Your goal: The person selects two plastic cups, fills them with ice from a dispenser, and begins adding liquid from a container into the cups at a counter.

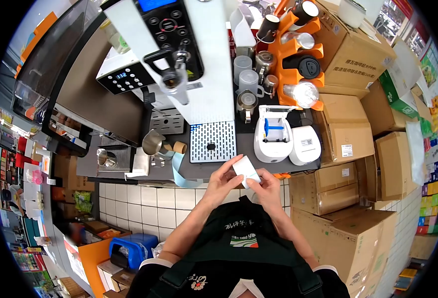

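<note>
Both my hands are over the counter's front edge, closed on a white roll of label paper point(246, 169). My left hand point(222, 183) grips it from the left, thumb across its lower side. From the right, my right hand point(267, 188) pinches its lower corner between thumb and fingers. Just beyond and to the right stands a white label printer point(273, 141) with its lid up and a blue part showing inside. Beside it is another white rounded device point(306, 145). Left of my hands, a light blue paper strip point(178, 171) hangs off the counter near a cardboard core point(180, 147).
A coffee machine point(211, 74) with a drip tray point(212, 142) stands ahead. A steel milk pitcher point(153, 142) is at left. Pitchers and an orange cup rack point(288, 54) fill the back right. Cardboard boxes point(343, 124) are stacked at right; a blue bin point(134, 249) is at lower left.
</note>
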A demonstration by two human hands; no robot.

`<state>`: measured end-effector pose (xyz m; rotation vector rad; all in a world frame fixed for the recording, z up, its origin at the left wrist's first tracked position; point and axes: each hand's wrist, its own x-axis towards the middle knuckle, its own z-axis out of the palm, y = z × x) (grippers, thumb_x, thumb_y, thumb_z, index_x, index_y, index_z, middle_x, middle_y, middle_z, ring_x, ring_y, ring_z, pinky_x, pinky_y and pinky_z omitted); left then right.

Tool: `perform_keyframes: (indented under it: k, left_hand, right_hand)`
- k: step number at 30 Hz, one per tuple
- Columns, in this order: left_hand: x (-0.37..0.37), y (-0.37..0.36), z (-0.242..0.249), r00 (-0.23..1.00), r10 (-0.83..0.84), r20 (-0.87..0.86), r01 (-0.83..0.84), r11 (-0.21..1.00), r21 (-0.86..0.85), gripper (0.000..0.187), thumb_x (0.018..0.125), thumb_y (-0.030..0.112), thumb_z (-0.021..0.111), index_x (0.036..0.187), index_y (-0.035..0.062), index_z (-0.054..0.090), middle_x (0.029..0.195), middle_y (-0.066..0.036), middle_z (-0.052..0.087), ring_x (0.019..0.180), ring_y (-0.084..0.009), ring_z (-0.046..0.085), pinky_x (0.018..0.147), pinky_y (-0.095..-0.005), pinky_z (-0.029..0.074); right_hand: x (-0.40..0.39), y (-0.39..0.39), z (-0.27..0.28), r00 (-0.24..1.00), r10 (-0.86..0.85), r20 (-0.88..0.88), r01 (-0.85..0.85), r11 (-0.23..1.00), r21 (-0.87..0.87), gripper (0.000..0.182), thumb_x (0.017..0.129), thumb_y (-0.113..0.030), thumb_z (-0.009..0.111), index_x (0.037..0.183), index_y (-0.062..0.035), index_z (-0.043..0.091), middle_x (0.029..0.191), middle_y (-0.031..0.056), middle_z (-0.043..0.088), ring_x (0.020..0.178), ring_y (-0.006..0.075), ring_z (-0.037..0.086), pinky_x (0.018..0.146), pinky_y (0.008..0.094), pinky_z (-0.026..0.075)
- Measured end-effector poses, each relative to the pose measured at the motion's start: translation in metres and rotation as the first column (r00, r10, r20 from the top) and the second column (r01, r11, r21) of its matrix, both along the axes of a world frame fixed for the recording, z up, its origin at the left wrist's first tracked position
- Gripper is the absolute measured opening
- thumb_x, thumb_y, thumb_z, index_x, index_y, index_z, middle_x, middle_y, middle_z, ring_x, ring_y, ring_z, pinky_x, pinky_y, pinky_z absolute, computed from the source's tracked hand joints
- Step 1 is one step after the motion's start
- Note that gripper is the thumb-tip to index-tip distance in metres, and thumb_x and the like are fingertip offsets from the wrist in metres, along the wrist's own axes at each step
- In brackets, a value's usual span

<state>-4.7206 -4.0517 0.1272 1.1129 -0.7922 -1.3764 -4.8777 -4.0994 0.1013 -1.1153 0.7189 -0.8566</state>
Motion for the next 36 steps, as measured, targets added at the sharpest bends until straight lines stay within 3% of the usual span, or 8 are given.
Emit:
perform_keyframes:
  k: [8, 11, 12, 14, 15, 25, 31, 36]
  left_hand:
    - [-0.043, -0.024, -0.021, 0.988, 0.082, -0.132, -0.079, 0.996, 0.030, 0.050, 0.089, 0.005, 0.057, 0.136, 0.0078, 0.042, 0.125, -0.008, 0.050, 0.108, -0.0135, 0.051, 0.089, -0.0271, 0.044]
    - [-0.056, -0.029, -0.022, 0.976, 0.191, 0.100, -0.176, 0.974, -0.145, 0.051, 0.089, 0.005, 0.058, 0.137, 0.0080, 0.041, 0.124, -0.007, 0.051, 0.109, -0.0126, 0.050, 0.090, -0.0271, 0.044]
    - [-0.059, -0.028, -0.019, 0.868, 0.327, 0.374, -0.225, 0.930, -0.291, 0.044, 0.083, 0.003, 0.062, 0.124, 0.0075, 0.049, 0.115, -0.007, 0.054, 0.103, -0.0149, 0.053, 0.086, -0.0280, 0.045]
    - [-0.063, -0.024, -0.009, 0.382, 0.580, 0.720, -0.163, 0.809, -0.565, 0.030, 0.072, -0.003, 0.070, 0.100, 0.0065, 0.066, 0.097, -0.007, 0.061, 0.091, -0.0195, 0.057, 0.079, -0.0300, 0.046]
    - [-0.071, -0.025, 0.001, 0.390, 0.587, 0.710, -0.143, 0.800, -0.583, 0.023, 0.064, -0.004, 0.074, 0.083, 0.0060, 0.067, 0.088, -0.007, 0.059, 0.082, -0.0227, 0.055, 0.072, -0.0306, 0.045]
    - [-0.085, -0.027, -0.015, 0.256, 0.579, 0.774, -0.076, 0.811, -0.581, 0.024, 0.068, -0.003, 0.072, 0.088, 0.0030, 0.061, 0.086, -0.009, 0.056, 0.077, -0.0277, 0.054, 0.067, -0.0359, 0.045]
    - [-0.082, -0.028, -0.003, 0.343, 0.583, 0.736, -0.191, 0.811, -0.554, 0.026, 0.068, -0.002, 0.072, 0.091, 0.0029, 0.062, 0.087, -0.010, 0.057, 0.079, -0.0289, 0.055, 0.068, -0.0369, 0.045]
    - [-0.073, -0.024, -0.009, 0.285, 0.591, 0.755, -0.092, 0.801, -0.592, 0.025, 0.066, -0.001, 0.074, 0.089, 0.0039, 0.063, 0.084, -0.008, 0.058, 0.076, -0.0260, 0.056, 0.067, -0.0345, 0.045]
  right_hand:
    - [-0.051, -0.034, -0.004, 0.986, 0.166, -0.002, -0.165, 0.985, 0.049, 0.026, 0.086, -0.006, 0.063, 0.110, 0.0018, 0.056, 0.091, -0.0003, 0.057, 0.075, 0.0039, 0.053, 0.062, 0.0186, 0.043]
    - [-0.061, -0.038, -0.005, 0.987, 0.159, -0.004, -0.159, 0.986, -0.042, 0.028, 0.087, -0.005, 0.061, 0.113, 0.0037, 0.054, 0.095, 0.0017, 0.055, 0.076, 0.0055, 0.053, 0.062, 0.0200, 0.045]
    - [-0.064, -0.040, -0.002, 0.988, 0.149, -0.041, -0.151, 0.988, -0.041, 0.027, 0.087, -0.004, 0.061, 0.112, 0.0042, 0.054, 0.097, 0.0026, 0.053, 0.077, 0.0064, 0.054, 0.063, 0.0208, 0.046]
    - [-0.066, -0.043, -0.001, 0.986, 0.150, -0.071, -0.153, 0.987, -0.041, 0.027, 0.087, -0.003, 0.060, 0.112, 0.0047, 0.053, 0.098, 0.0035, 0.052, 0.078, 0.0073, 0.054, 0.064, 0.0216, 0.046]
    - [-0.067, -0.044, -0.002, 0.987, 0.128, -0.093, -0.136, 0.987, -0.085, 0.027, 0.086, -0.002, 0.061, 0.111, 0.0046, 0.054, 0.098, 0.0042, 0.053, 0.078, 0.0079, 0.054, 0.064, 0.0218, 0.046]
    - [-0.068, -0.046, -0.003, 0.959, -0.001, -0.283, -0.105, 0.928, -0.358, 0.025, 0.082, 0.000, 0.063, 0.105, 0.0038, 0.055, 0.092, 0.0081, 0.054, 0.073, 0.0130, 0.056, 0.063, 0.0245, 0.047]
    - [-0.062, -0.045, -0.002, 0.973, -0.013, -0.232, -0.072, 0.933, -0.352, 0.024, 0.082, 0.000, 0.063, 0.104, 0.0032, 0.056, 0.092, 0.0080, 0.054, 0.074, 0.0133, 0.057, 0.064, 0.0246, 0.048]
    - [-0.059, -0.042, -0.003, 0.969, 0.002, -0.247, -0.084, 0.942, -0.326, 0.024, 0.082, 0.001, 0.063, 0.105, 0.0029, 0.055, 0.093, 0.0084, 0.054, 0.076, 0.0131, 0.057, 0.067, 0.0241, 0.048]
